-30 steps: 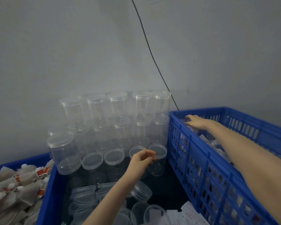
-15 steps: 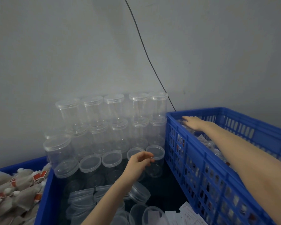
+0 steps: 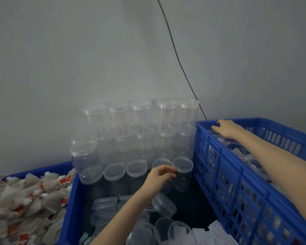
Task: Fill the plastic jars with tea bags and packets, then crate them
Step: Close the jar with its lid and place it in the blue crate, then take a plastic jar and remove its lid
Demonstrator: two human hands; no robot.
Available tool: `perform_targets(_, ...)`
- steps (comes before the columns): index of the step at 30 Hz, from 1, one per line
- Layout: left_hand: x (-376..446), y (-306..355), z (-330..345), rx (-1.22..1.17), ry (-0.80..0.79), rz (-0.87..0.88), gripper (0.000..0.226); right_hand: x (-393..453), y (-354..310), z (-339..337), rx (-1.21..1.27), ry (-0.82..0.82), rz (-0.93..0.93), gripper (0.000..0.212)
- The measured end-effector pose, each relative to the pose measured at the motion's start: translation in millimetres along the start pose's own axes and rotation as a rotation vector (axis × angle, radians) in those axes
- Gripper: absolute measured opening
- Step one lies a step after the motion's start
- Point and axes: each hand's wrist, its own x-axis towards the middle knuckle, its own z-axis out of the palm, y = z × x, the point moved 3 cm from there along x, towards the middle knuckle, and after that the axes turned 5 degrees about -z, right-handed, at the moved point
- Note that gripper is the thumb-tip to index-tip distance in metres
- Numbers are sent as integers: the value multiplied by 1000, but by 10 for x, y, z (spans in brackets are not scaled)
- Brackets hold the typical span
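Clear lidded plastic jars are stacked in rows against the wall. My left hand reaches into the middle bin, and its curled fingers and thumb hold the top of a lidded jar in the front row. A second jar stands just to its right. My right hand lies palm down in the far left corner of the blue crate, fingers stretched over a jar that is mostly hidden. Several filled jars show inside the crate.
A blue bin on the left holds a heap of tea bags with red tags. Loose jars and lids lie in the dark middle bin, and paper packets sit at its near edge. A black cable runs down the wall.
Both hands have stayed almost where they were, the left at the front-row jar and the right in the crate corner. Only the view has shifted a little.
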Motion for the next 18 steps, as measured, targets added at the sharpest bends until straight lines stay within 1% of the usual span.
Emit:
perform_targets(4,-77,-14,-112,21,19,-16,19,-67,-263,-103,-183,84,-51,39)
perform_targets(8,-131,-21,-268,34,32,-21,16,-197,-450,-174,-253,156,-102,37)
perform_targets(12,-192,-33,-375,46,55,-23,17,-313,-508,-149,-277,33,-54,39)
perform_targets(14,-241,-24,-419,57,67,-13,19,-354,-502,-119,-282,14,-54,38)
perform_targets(16,-293,17,-521,105,158,27,21,-404,-546,-118,-311,87,-105,36)
perform_targets(18,-350,81,-724,244,366,110,25,-491,-688,-144,-313,200,-193,32)
